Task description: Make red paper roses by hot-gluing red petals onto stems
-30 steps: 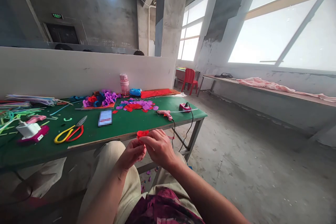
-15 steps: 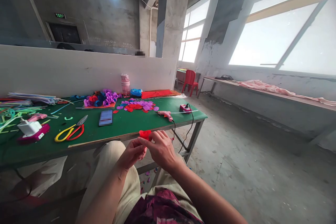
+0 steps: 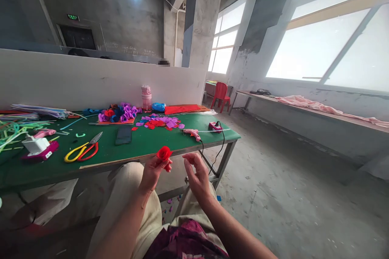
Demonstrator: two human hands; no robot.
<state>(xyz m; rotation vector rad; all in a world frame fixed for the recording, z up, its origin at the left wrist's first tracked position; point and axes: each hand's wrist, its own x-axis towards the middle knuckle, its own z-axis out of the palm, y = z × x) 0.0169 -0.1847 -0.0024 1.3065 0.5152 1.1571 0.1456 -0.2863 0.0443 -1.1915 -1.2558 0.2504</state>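
A small red paper rose is pinched in the fingers of my left hand, held up just in front of the table edge. To its right, my right hand is apart from the flower, fingers loosely curved and thumb separate, holding nothing. Beyond the hands, loose purple and red petals lie in a heap on the green table. Near the right end rests a pink glue gun with its cord hanging over the edge. Finished-looking purple, red and blue flowers are bunched farther back.
Scissors with yellow and red handles, a dark phone, and a power strip with a white plug lie on the left. A pink bottle stands by the white partition. A pink socket block sits at the right end.
My right hand has come off the red flower and moved right. My left hand keeps hold of it, its rolled top now facing up. The phone screen has gone dark.
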